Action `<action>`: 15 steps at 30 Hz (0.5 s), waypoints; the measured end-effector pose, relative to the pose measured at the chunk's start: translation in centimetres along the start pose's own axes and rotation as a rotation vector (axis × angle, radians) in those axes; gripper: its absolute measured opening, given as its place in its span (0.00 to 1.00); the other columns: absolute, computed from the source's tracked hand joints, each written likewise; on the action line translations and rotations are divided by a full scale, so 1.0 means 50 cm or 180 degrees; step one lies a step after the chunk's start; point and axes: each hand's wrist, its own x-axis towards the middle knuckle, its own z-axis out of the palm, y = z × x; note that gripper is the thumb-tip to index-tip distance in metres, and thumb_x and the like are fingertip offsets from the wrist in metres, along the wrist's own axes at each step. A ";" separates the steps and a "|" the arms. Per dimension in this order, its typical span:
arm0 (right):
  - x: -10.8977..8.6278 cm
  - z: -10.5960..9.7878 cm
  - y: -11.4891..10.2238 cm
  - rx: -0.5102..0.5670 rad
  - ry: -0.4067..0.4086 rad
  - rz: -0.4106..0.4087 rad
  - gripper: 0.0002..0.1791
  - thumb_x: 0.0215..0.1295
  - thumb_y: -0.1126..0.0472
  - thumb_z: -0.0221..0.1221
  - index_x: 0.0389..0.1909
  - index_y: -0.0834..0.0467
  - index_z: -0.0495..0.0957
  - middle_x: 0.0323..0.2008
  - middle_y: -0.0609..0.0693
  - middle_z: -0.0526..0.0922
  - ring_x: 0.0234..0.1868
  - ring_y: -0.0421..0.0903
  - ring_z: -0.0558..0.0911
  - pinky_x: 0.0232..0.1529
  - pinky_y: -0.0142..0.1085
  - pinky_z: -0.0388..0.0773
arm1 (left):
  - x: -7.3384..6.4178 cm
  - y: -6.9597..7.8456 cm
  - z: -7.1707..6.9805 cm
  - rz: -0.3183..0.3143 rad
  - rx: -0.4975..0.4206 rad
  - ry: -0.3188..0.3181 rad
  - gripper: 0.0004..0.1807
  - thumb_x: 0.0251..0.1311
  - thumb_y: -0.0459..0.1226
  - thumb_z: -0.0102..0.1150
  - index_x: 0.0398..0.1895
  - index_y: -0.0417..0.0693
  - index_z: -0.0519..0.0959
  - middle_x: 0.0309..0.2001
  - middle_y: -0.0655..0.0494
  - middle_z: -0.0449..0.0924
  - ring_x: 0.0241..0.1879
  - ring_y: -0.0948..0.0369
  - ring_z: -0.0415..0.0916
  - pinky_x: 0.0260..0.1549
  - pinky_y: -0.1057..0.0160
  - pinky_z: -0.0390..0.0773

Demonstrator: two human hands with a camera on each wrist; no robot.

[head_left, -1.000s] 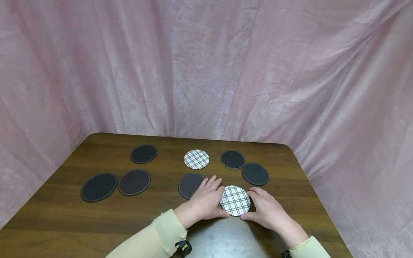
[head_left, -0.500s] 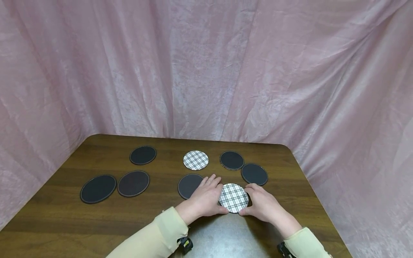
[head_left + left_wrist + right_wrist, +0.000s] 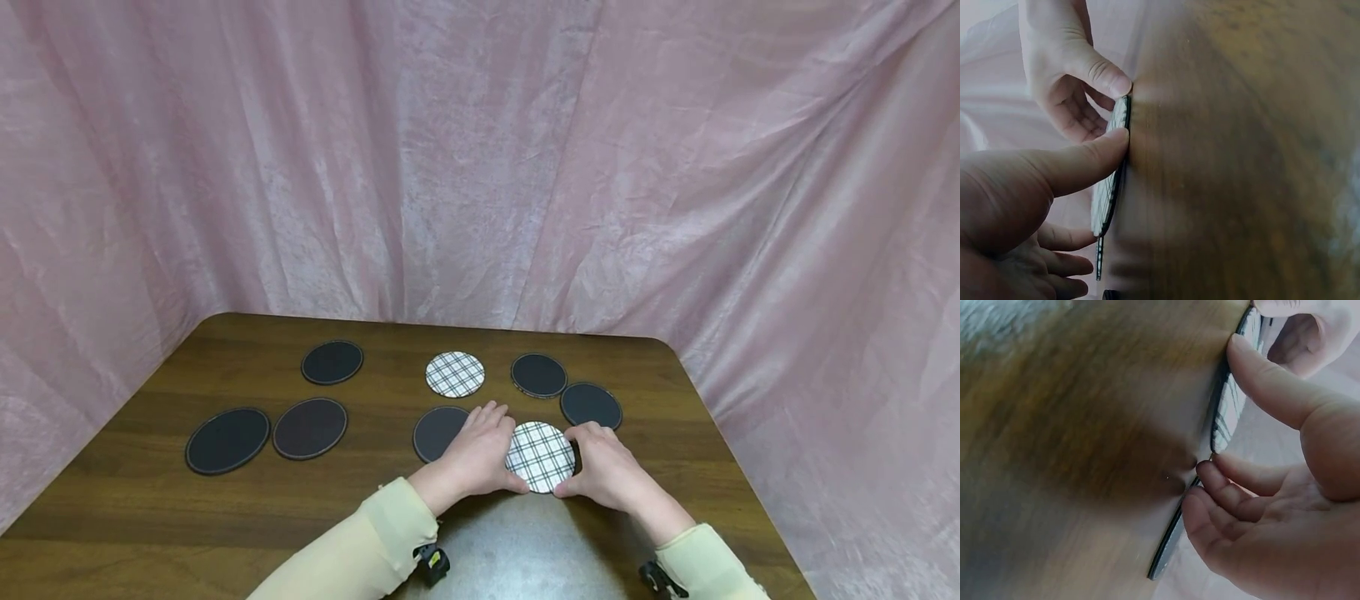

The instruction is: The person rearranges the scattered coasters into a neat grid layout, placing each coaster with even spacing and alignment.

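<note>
A round coaster with a white face, dark plaid lines and a black edge lies between the two hands, low at the wooden tabletop. From its left side the left hand holds the rim, thumb on the near edge and fingers spread along the far left. Opposite it, the right hand grips the right side, its thumb also on the near edge. Both thumbs sit close together on the rim in the left wrist view. Just left of the left hand, a dark coaster is partly covered by its fingers.
Behind the hands lies a second plaid coaster. Two dark coasters, one farther back and another nearer, lie at the right. More dark coasters are spread on the left. A pink curtain hangs beyond the wooden table.
The held plaid coaster has shifted slightly away from the person and a little left, with both hands. The right hand has come in closer around its rim. The other coasters stay put.
</note>
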 end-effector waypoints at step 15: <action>0.014 0.011 0.002 0.0276 0.0047 0.0160 0.51 0.46 0.54 0.90 0.69 0.64 0.75 0.37 0.42 0.86 0.48 0.49 0.79 0.48 0.49 0.78 | 0.001 -0.013 -0.001 -0.0036 -0.0097 0.0125 0.48 0.49 0.57 0.89 0.63 0.37 0.76 0.64 0.41 0.81 0.77 0.38 0.68 0.78 0.40 0.61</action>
